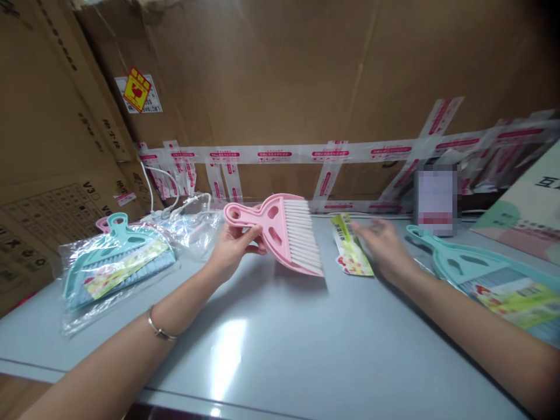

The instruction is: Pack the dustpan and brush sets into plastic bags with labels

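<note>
My left hand point(236, 248) grips the handles of a pink dustpan and brush set point(275, 226), raised a little above the table. The brush, with white bristles, is nested against the dustpan, and the bristles point right. My right hand point(387, 248), slightly blurred, has its fingers apart beside a green and yellow printed card point(353, 248). Its fingertips come close to the card's upper right edge; I cannot tell whether they touch it.
On the left, a teal dustpan and brush set point(120, 256) lies in clear plastic, with more crumpled wrapping point(196, 230) behind it. Another teal set point(470, 262) lies at right, partly behind my forearm. A taped cardboard box point(280, 87) walls the back of the grey table point(280, 344).
</note>
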Demonstrator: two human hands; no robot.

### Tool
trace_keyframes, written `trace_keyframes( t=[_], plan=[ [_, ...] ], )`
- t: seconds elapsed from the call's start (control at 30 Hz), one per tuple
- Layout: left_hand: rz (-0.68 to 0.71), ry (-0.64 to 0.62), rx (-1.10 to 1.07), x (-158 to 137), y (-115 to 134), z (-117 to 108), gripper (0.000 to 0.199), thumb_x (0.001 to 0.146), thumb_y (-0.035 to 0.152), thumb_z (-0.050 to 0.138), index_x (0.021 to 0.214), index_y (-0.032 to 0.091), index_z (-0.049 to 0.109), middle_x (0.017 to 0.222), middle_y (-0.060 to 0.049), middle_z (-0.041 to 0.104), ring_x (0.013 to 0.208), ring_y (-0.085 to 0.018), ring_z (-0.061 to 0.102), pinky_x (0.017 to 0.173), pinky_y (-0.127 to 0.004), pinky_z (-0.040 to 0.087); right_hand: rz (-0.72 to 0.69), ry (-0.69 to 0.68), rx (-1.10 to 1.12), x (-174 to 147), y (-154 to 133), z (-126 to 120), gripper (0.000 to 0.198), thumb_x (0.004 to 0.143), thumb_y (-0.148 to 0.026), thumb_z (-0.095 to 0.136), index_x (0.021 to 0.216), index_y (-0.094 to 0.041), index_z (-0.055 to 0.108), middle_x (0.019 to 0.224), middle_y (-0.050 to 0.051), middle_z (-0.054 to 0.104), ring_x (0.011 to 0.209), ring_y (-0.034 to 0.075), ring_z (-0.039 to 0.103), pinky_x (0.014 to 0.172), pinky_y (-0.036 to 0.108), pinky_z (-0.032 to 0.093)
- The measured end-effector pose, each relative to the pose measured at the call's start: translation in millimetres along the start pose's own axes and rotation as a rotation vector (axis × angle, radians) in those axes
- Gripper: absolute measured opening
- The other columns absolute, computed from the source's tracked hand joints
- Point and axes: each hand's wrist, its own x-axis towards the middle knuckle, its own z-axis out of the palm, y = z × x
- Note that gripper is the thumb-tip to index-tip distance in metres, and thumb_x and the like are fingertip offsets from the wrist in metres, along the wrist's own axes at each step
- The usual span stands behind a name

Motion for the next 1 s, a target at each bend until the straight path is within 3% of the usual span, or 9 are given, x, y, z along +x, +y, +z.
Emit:
trace_keyframes(
  t=[0.1,0.2,0.27,0.37,0.53,0.6,0.77,0.87,1.0],
  plan=[
    [0.108,-0.035,0.067,-4,11,6,0.046,0.074,0.029,0.068,0.116,0.019,0.052,0.065,0.004,0.061,0.046,-0.007,0.056,0.046,-0.019,0.051,-0.437,0.045,-0.181,-10,-14,0,0.050,0.071,-0.033,0.069,0.115,-0.027,0.045,0.129,0.007,0.043,0.127,0.024,0.034,0.104,0.040,0.033],
    [0.176,-0.199,0.126,-15,23,19,0.033,0.077,0.027,0.065,0.108,0.019,0.055,0.074,0.000,0.065,0.045,-0.007,0.057,0.043,-0.018,0.050,-0.944,-0.275,-0.453,-44,-30,15,0.031,0.076,-0.037,0.065,0.103,-0.026,0.057,0.108,0.007,0.048,0.111,0.025,0.046,0.098,0.044,0.037],
    [0.194,-0.258,0.151,-26,30,30,0.027,0.076,0.026,0.065,0.101,0.020,0.055,0.086,-0.002,0.067,0.044,-0.007,0.057,0.041,-0.018,0.050,-1.075,-0.409,-0.524,-66,-38,26,0.031,0.076,-0.037,0.064,0.105,-0.026,0.058,0.102,0.006,0.044,0.104,0.023,0.047,0.092,0.043,0.042],
    [0.279,-0.225,0.216,-37,39,38,0.030,0.072,0.025,0.069,0.097,0.022,0.053,0.098,-0.003,0.065,0.045,-0.007,0.057,0.037,-0.019,0.049,-1.139,-0.457,-0.561,-83,-47,31,0.023,0.080,-0.032,0.061,0.101,-0.024,0.057,0.094,0.005,0.042,0.093,0.021,0.048,0.081,0.038,0.046],
    [0.580,0.314,0.420,-33,58,12,0.018,0.079,0.030,0.061,0.090,0.023,0.049,0.095,-0.001,0.061,0.040,-0.003,0.045,0.033,-0.019,0.039,-1.136,-0.147,-0.525,-73,-65,18,0.010,0.082,-0.030,0.058,0.086,-0.022,0.056,0.085,0.005,0.045,0.083,0.020,0.047,0.069,0.033,0.045],
    [0.606,0.405,0.553,-28,64,-4,0.024,0.076,0.031,0.064,0.089,0.023,0.046,0.095,0.000,0.060,0.047,-0.005,0.050,0.039,-0.020,0.040,-1.184,-0.185,-0.568,-62,-67,18,0.008,0.082,-0.028,0.056,0.087,-0.021,0.058,0.087,0.007,0.048,0.085,0.021,0.048,0.070,0.033,0.044],
    [0.408,0.243,1.187,-20,54,-25,0.029,0.068,0.032,0.069,0.078,0.022,0.044,0.067,0.005,0.052,0.053,-0.010,0.048,0.050,-0.022,0.037,-1.166,-0.679,-0.898,-30,-43,36,0.018,0.083,-0.017,0.047,0.086,-0.023,0.064,0.097,0.007,0.059,0.084,0.020,0.054,0.074,0.035,0.042],
    [0.297,0.023,1.442,-15,41,-30,0.014,0.073,0.019,0.055,0.073,0.021,0.041,0.073,0.002,0.053,0.060,-0.013,0.049,0.054,-0.024,0.035,-1.116,-0.801,-0.962,-18,-21,49,0.022,0.080,-0.012,0.048,0.085,-0.023,0.067,0.093,0.006,0.065,0.082,0.019,0.058,0.074,0.034,0.042],
    [0.189,-0.232,1.575,-12,27,-40,0.015,0.070,0.007,0.044,0.076,0.020,0.045,0.085,-0.002,0.057,0.069,-0.016,0.054,0.056,-0.025,0.035,-1.079,-0.904,-0.973,-12,-1,49,0.042,0.078,-0.003,0.044,0.106,-0.026,0.064,0.108,0.005,0.066,0.095,0.019,0.060,0.082,0.035,0.043]
  ],
)
